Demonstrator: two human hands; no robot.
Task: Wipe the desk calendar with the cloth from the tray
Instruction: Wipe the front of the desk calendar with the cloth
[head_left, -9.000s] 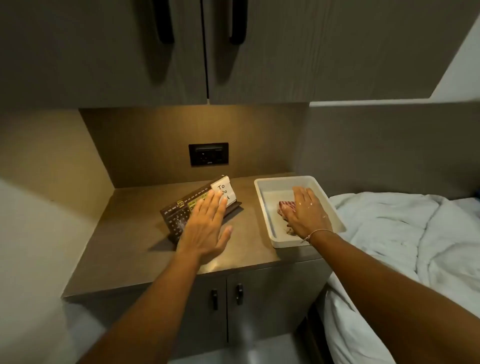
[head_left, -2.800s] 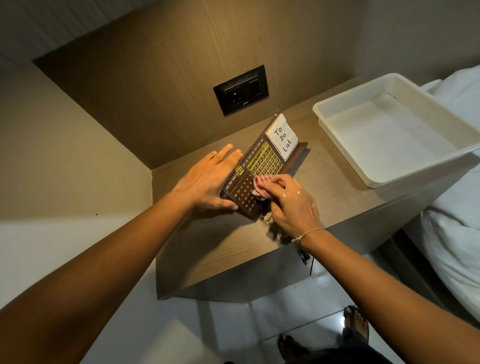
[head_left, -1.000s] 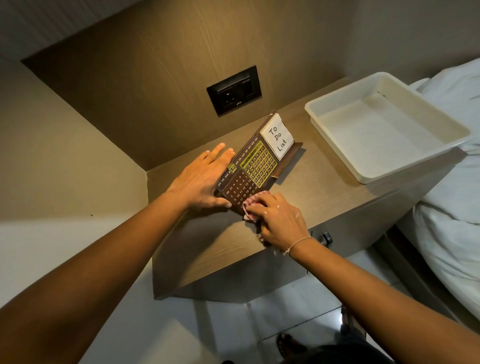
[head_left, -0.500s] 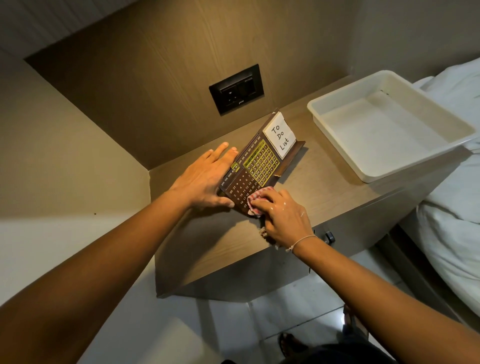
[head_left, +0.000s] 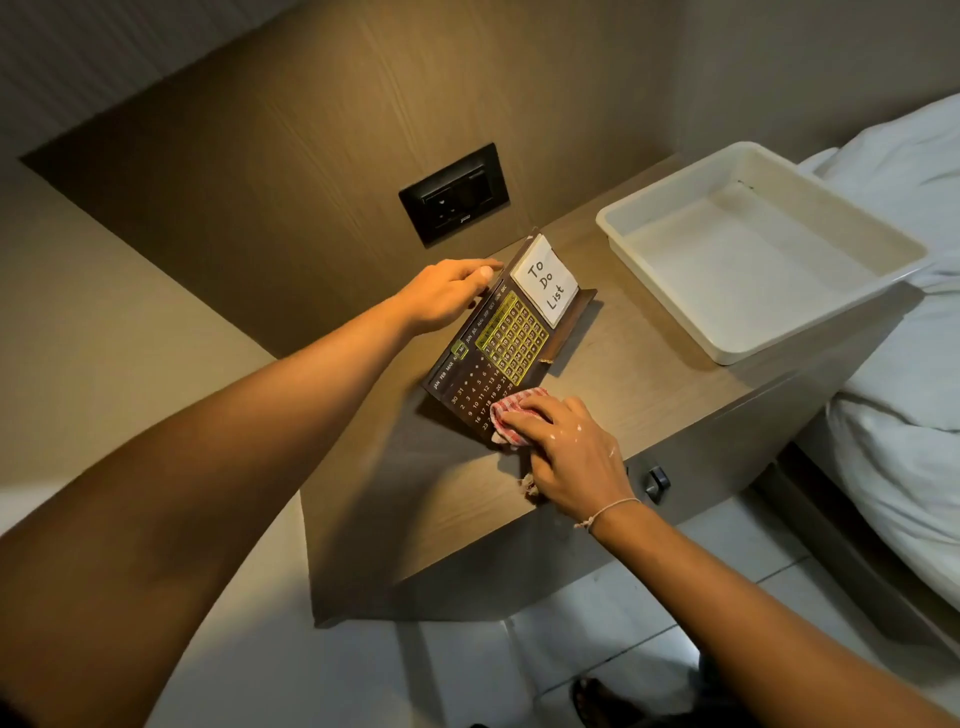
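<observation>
Warm under-cabinet light falls on a wood-grain bedside cabinet top (head_left: 649, 364), where we work below a black wall socket (head_left: 453, 193) set in the panelled back wall. Our left hand (head_left: 444, 296) grips the top edge of the dark desk calendar (head_left: 501, 345), thumb along its upper rim, holding it tilted on its stand. A white note reading "To Do List" (head_left: 545, 287) sits at the calendar's upper right corner. Our right hand (head_left: 569, 452), a thin bracelet at the wrist, closes over a red-and-white checked cloth (head_left: 506, 413) and presses it against the calendar's lower corner, over the date numbers; a frayed end of the cloth shows beneath the palm. To the right, well apart from the calendar, the white tray (head_left: 670, 288) sits at the cabinet's edge beside a bed (head_left: 904, 364) with rumpled white bedding.
</observation>
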